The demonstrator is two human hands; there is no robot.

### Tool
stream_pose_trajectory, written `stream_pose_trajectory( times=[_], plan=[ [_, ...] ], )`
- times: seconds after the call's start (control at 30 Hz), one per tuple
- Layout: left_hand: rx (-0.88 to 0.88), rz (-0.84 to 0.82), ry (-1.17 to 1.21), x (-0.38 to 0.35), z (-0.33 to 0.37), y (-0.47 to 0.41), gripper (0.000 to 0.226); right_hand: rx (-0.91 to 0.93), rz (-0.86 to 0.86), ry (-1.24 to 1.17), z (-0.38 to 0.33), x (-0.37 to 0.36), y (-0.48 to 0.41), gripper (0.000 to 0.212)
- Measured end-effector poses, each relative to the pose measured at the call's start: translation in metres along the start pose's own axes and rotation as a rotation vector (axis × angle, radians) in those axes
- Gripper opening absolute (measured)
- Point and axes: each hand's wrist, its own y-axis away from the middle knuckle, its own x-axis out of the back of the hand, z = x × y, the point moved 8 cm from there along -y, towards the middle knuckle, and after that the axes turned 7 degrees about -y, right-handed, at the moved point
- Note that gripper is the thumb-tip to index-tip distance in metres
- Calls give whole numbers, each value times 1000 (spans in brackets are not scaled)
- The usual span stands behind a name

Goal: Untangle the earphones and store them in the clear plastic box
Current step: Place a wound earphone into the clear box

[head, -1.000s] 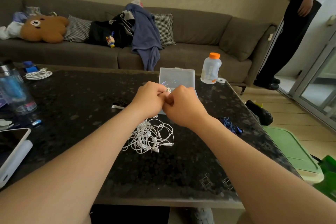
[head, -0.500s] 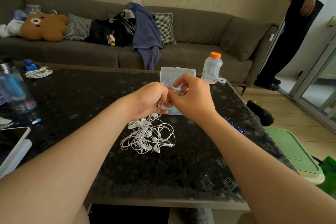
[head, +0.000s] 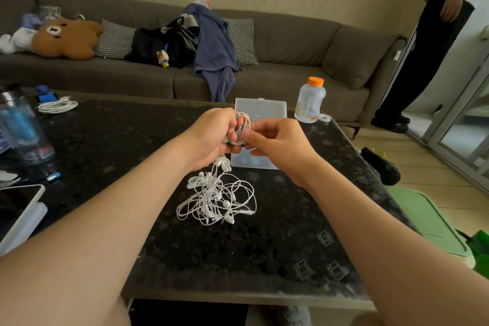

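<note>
A dark speckled stone table [head: 105, 140] stands in front of a long grey sofa [head: 291, 42] in a living room. Above the middle of the table the two hands meet. The left hand [head: 211, 137] has its fingers curled around a small wound coil of white cable [head: 242, 124], and the right hand [head: 280, 145] pinches the same coil from the other side with thumb and fingertips. From under the left hand some strands go down to the earphones [head: 217, 198], a loose white tangle which lies on the table just below the hands, with several earbuds and plugs showing among the loops. The clear plastic box [head: 260, 108] lies flat on the table just behind the hands and is partly hidden by them; I cannot tell if its lid is open. Near the box, to the right, stands a pale bottle with an orange cap [head: 309, 103]. Far to the left on the table are a coiled white cable [head: 57, 106], a blue drinking bottle [head: 22, 130] and a phone [head: 18, 201]. On the sofa lie a brown bear cushion [head: 66, 38], a black bag [head: 158, 45] and a blue garment [head: 214, 47]. At the right edge a person in black trousers [head: 434, 47] stands on the floor.
</note>
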Motion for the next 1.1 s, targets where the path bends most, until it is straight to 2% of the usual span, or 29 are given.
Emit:
stream_pose_trajectory(
  times=[0.13,0.3,0.43,0.6,0.8,0.87,1.0,1.1],
  plan=[
    [5,26,22,5,-3,-7,26,5,48,-3,3,-8,-6,18],
    [-120,40,31,9,4,-13,29,24,163,-112,4,-11,-15,16],
    [-143,175,-91,25,-3,-23,34,101,265,61,5,-17,-30,8],
    [-151,417,-419,48,-6,-30,38,87,310,181,12,-39,-47,16],
    [-120,378,-460,78,-23,-37,29,45,262,228,17,-57,-60,17],
    [-94,396,-514,89,-29,-38,27,69,217,362,18,-60,-66,21],
    [-8,453,-619,110,-47,-40,23,183,13,1076,32,-87,-75,19],
    [26,467,-656,115,-53,-45,22,165,-126,1353,48,-101,-72,11]
  ],
)
